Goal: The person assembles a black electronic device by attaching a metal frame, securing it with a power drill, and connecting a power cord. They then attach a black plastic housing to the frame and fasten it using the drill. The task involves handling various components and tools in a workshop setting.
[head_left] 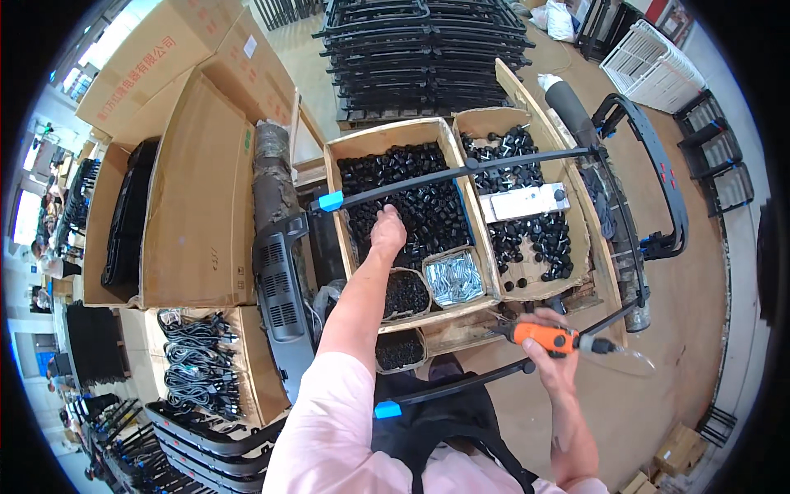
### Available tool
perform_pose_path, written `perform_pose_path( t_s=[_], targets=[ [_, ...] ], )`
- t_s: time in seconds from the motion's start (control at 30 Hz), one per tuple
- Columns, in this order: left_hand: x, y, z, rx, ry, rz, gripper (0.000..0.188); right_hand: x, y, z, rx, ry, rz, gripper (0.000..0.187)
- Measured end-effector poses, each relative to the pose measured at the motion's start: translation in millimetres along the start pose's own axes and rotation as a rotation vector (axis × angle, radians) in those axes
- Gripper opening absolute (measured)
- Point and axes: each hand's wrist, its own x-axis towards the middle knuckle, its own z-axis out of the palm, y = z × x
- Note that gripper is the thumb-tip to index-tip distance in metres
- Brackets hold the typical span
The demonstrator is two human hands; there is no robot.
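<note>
My left hand [388,230] reaches into a wooden bin of small black caps [411,169]. Its fingers are drawn together among the caps, and what they hold, if anything, is hidden. In my right hand [547,358] is an orange electric screwdriver [543,337], its dark tip pointing right. A black tubular frame [411,192] lies across the bins, with blue tape [331,201] on its left bend. Its near bar passes close to my body and carries another blue piece [387,409]. Silver screws [453,278] fill a small box at the bin's near edge.
Right of the caps, a carton holds black-headed knobs [539,243] and a white box [525,202]. On the left are a dark plastic housing [281,292], a tall cardboard box [197,198] and coiled black cables [200,362]. Black frames [424,62] are stacked beyond the bins.
</note>
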Motion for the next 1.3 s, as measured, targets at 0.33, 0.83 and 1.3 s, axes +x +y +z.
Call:
perform_pose_path(
  t_s=[0.33, 0.83, 1.3],
  targets=[
    [-194.0, 36.6, -141.4, -1.628, -0.446, -0.534, 0.028, 202.2, 108.7, 134.7, 0.308, -0.003, -0.027, 0.054],
    [-377.3, 19.8, -156.0, -1.725, -0.238, -0.496, 0.031, 208.2, 176.0, 104.3, -1.358, -0.878, -0.416, 0.025],
    [-373.9, 46.5, -134.6, -1.649, -0.241, -0.481, 0.033, 229.2, 172.3, 114.0, -0.838, -0.555, -0.214, 0.017]
  ],
)
